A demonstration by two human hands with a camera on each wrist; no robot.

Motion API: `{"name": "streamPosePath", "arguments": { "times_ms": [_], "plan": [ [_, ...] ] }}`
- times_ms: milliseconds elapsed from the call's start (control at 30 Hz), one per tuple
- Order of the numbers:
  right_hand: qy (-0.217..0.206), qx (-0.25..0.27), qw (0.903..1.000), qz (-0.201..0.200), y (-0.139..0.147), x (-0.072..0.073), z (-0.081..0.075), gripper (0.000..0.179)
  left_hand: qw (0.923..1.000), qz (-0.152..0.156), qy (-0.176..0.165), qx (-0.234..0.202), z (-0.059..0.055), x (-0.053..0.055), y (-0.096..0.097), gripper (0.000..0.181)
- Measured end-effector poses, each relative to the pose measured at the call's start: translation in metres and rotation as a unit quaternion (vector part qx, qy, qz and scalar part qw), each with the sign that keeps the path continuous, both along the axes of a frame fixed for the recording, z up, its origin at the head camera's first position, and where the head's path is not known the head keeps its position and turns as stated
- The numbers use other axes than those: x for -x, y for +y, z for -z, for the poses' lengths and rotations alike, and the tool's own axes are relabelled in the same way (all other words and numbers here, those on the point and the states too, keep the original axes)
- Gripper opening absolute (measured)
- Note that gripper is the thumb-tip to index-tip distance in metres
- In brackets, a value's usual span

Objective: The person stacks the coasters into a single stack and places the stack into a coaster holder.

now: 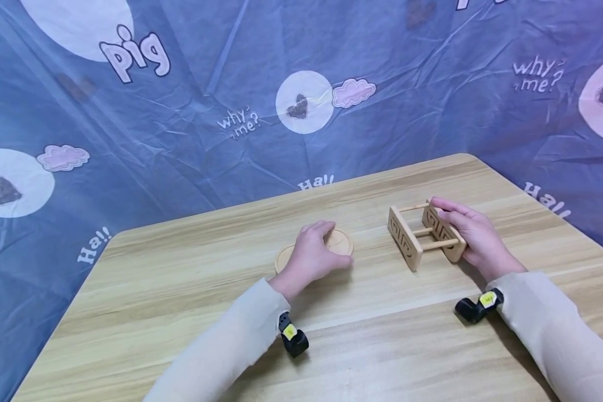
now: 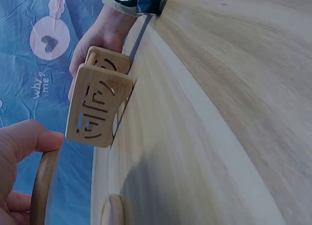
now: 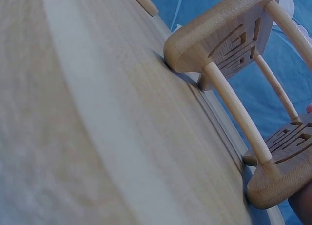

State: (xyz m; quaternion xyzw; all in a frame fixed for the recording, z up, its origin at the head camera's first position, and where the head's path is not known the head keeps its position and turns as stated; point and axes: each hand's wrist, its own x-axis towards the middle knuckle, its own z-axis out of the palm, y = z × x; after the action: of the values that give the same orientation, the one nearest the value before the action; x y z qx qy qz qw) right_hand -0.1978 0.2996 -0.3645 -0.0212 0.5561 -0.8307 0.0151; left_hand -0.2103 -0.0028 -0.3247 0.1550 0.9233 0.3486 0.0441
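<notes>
My left hand (image 1: 312, 255) pinches a round wooden coaster (image 1: 339, 241) by its edge. In the left wrist view this coaster (image 2: 44, 186) is seen nearly edge-on, above the tabletop. A second round wooden coaster (image 1: 282, 259) lies on the table, partly hidden under my left hand. To the right stands a wooden coaster rack (image 1: 405, 239), two slotted side panels joined by round dowels. My right hand (image 1: 474, 234) grips its right panel from the outer side. The right wrist view shows the rack (image 3: 229, 44) close up, with most of the right hand out of frame.
The light wood-grain table (image 1: 191, 290) fills the lower scene, its far edge near a blue printed cloth (image 1: 191, 134). Both wrists carry a black strap-on device (image 1: 293, 338) over pale sleeves.
</notes>
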Motion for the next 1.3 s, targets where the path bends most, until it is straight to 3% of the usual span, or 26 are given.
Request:
{"name": "streamPosePath", "arguments": {
  "times_ms": [433, 833, 1300],
  "plan": [
    [0.001, 0.007, 1.0, 0.005, 0.003, 0.001, 0.0, 0.028, 0.9993, -0.036, -0.011, -0.007, -0.003, -0.002, -0.027, 0.083],
    [0.008, 0.005, 0.9999, 0.006, -0.001, 0.002, 0.001, 0.027, 0.9978, -0.063, -0.005, -0.019, 0.002, -0.004, -0.053, 0.079],
    [0.007, 0.002, 0.9999, 0.006, -0.002, 0.001, 0.001, 0.028, 0.9973, -0.069, -0.002, -0.024, 0.013, -0.004, -0.066, 0.08]
  ]
}}
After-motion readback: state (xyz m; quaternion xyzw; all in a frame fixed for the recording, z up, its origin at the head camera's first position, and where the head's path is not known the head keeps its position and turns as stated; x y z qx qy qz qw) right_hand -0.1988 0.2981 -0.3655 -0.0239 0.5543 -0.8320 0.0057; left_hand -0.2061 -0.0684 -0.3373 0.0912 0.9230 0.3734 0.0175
